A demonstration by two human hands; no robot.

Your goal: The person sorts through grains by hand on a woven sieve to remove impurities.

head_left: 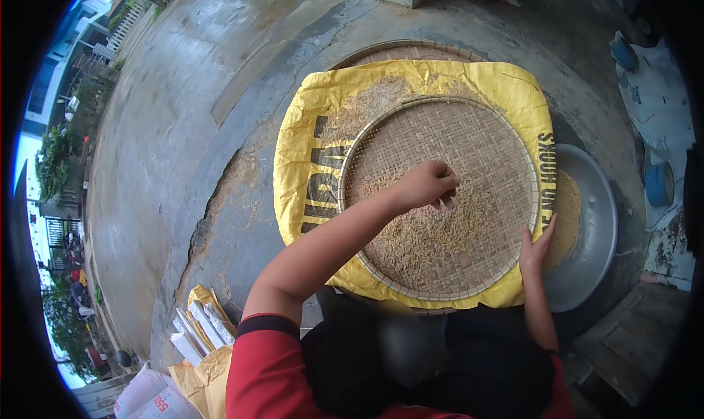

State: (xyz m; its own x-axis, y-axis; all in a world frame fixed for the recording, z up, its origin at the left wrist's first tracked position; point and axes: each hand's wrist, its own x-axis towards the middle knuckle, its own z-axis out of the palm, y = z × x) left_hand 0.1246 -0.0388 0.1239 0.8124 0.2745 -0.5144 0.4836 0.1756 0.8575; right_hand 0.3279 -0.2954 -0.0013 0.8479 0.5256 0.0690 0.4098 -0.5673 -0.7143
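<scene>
Grip of the left hand [431, 185] is bunched together, fingertips down on the grain [433, 239] in the woven tray [440, 129] at frame centre, over a yellow sack [308, 125]. Right hand [535, 249] lies spread flat against the tray's right rim, beside a metal basin [598, 221].

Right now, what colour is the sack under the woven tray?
The sack under the woven tray is yellow with black lettering; the head view shows it best.
</scene>
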